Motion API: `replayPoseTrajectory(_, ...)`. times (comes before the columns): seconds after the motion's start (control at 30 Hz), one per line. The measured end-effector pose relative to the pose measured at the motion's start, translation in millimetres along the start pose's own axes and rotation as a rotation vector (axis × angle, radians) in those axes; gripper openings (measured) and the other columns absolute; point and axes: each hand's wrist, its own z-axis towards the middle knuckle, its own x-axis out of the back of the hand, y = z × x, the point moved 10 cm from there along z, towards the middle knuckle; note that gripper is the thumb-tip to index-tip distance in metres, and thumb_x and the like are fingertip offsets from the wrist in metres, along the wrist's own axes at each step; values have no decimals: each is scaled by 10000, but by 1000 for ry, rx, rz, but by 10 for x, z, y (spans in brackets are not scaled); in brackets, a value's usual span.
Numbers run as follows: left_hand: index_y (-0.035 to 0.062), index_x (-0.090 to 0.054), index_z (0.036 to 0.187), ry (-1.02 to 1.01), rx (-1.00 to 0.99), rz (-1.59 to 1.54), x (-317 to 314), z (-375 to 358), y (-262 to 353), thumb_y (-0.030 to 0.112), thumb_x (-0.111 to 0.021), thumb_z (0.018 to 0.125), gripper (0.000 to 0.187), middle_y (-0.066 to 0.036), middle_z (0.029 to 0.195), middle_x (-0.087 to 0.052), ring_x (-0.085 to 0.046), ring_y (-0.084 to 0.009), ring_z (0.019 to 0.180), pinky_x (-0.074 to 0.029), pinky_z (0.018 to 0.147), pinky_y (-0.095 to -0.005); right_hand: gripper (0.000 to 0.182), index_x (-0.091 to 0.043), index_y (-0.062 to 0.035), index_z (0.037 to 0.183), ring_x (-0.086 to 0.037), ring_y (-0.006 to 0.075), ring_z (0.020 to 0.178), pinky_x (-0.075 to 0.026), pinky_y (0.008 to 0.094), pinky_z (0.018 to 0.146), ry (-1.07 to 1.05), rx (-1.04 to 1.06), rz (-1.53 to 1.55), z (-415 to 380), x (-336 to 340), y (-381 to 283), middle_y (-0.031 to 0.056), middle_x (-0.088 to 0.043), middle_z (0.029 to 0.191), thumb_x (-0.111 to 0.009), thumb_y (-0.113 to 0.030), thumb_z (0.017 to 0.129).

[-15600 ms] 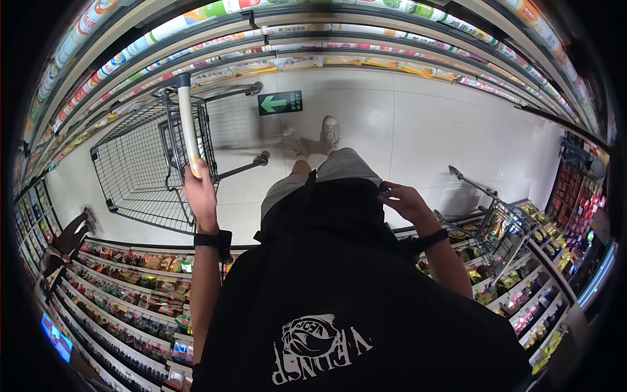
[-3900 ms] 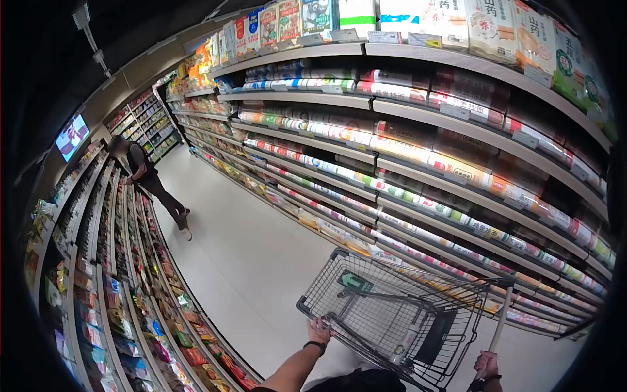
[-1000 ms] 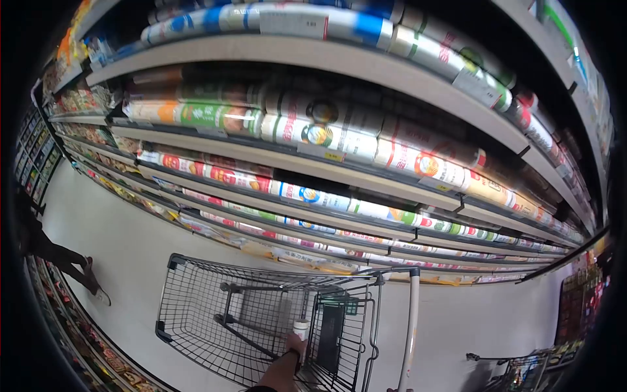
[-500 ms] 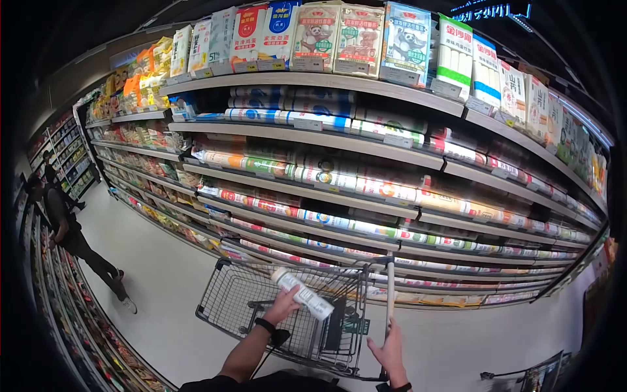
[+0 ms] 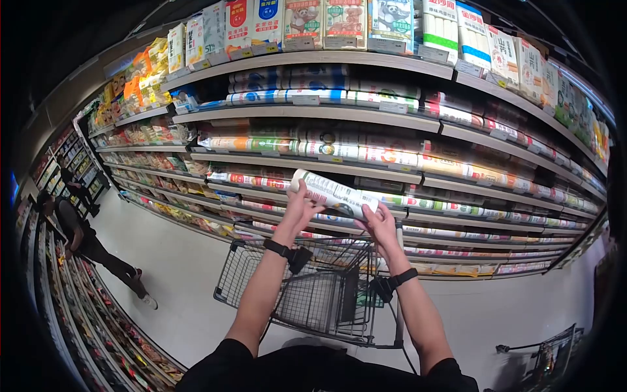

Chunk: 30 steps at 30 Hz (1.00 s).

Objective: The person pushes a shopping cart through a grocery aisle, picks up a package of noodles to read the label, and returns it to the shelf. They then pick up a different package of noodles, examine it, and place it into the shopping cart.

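A white, roll-shaped pack of dried noodles [image 5: 334,194] with printed labels is held up in front of the shelves, tilted down to the right. My left hand [image 5: 301,209] grips its left end, thumb on top. At the other end, my right hand [image 5: 379,223] has its thumb and fingers on the pack. Below both hands stands a wire shopping cart [image 5: 230,264], its basket partly hidden by my forearms.
Tall shelves [image 5: 313,113] of rolled noodle packs curve across the front, with upright packages [image 5: 390,25] on top. On the left, a person in dark clothes [image 5: 88,242] stands by a low shelf [image 5: 85,297]. Another cart [image 5: 552,353] is at lower right.
The noodle pack has risen from over the cart to in front of the shelves. My right hand has left the area by the cart handle and taken hold of the pack's right end.
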Motion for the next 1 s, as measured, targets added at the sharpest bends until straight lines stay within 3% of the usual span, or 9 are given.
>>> replayPoseTrajectory(0.13, 43, -385, 1418, -170, -38, 244, 166, 803, 433, 346, -467, 1076, 464, -154, 1302, -552, -623, -332, 1168, -562, 980, -492, 617, -394, 14, 1418, -690, 224, 1018, -628, 377, 859, -46, 3, 24, 735, -94, -123, 146, -679, 1150, -740, -131, 928)
replayPoseTrajectory(0.4, 7, -438, 1250, -85, -252, 307, 235, 2743, 931, 283, -498, 1068, 337, -166, 1189, -568, -668, -296, 1055, -625, 877, -458, 461, -542, 67, 1301, -665, 139, 894, -627, 307, 763, -9, 167, -87, 2488, -555, -517, 115, -644, 1132, -723, -169, 949)
replayPoseTrajectory(0.57, -240, -483, 946, 130, -235, 426, 337, 3150, 1167, -143, -406, 865, 148, -257, 1022, -563, -670, -340, 958, -640, 817, -443, 311, -589, 83, 1214, -659, 189, 988, -612, 352, 857, 67, 292, -500, 3622, -120, -407, 137, -636, 1187, -621, -140, 999)
replayPoseTrajectory(0.63, -176, -532, 1122, 104, -273, 494, 370, 3260, 1185, -115, -446, 882, 262, -251, 1105, -627, -698, -323, 944, -635, 774, -405, 361, -599, 63, 1230, -665, 232, 933, -571, 362, 821, 119, 355, -705, 3913, -6, -413, 149, -668, 1146, -609, -212, 996)
replayPoseTrajectory(0.73, -77, -583, 1250, 108, -270, 1328, 654, 4027, 921, -28, -477, 939, 333, -202, 1194, -672, -733, -276, 903, -629, 707, -352, 373, -639, 0, 1218, -665, 237, 721, -521, 318, 703, 253, 326, -949, 4220, 249, -300, 123, -720, 946, -594, -302, 1004)
replayPoseTrajectory(0.8, -30, -633, 1230, 123, -168, 1619, 998, 4400, 649, 123, -549, 927, 349, -181, 1233, -674, -712, -278, 973, -568, 795, -371, 406, -622, 35, 1202, -647, 188, 687, -517, 312, 567, 270, -78, -1107, 3936, 73, -334, 129, -691, 999, -622, -322, 1008)
replayPoseTrajectory(0.9, -4, -693, 1167, 132, -12, 1402, 1160, 4476, 497, 312, -672, 871, 434, -175, 1235, -683, -670, -315, 1105, -483, 980, -440, 417, -641, 17, 1100, -563, 151, 532, -438, 287, 461, 130, -116, -1013, 4043, 64, -311, 97, -643, 732, -623, -388, 1000)
replayPoseTrajectory(0.97, -9, -668, 1207, 132, -17, 1288, 936, 4158, 652, 237, -643, 907, 388, -156, 1185, -711, -708, -300, 1005, -542, 886, -418, 425, -638, 23, 1112, -573, 150, 498, -465, 295, 473, 108, -243, -1062, 4054, 79, -236, 106, -663, 662, -648, -380, 978)
replayPoseTrajectory(1.0, -11, -654, 1228, 153, -36, 1170, 801, 3953, 773, 200, -625, 926, 369, -145, 1161, -721, -725, -291, 947, -567, 830, -398, 415, -632, 23, 1141, -599, 165, 520, -491, 315, 517, 127, -173, -1162, 3883, -93, -377, 132, -689, 765, -647, -354, 968)
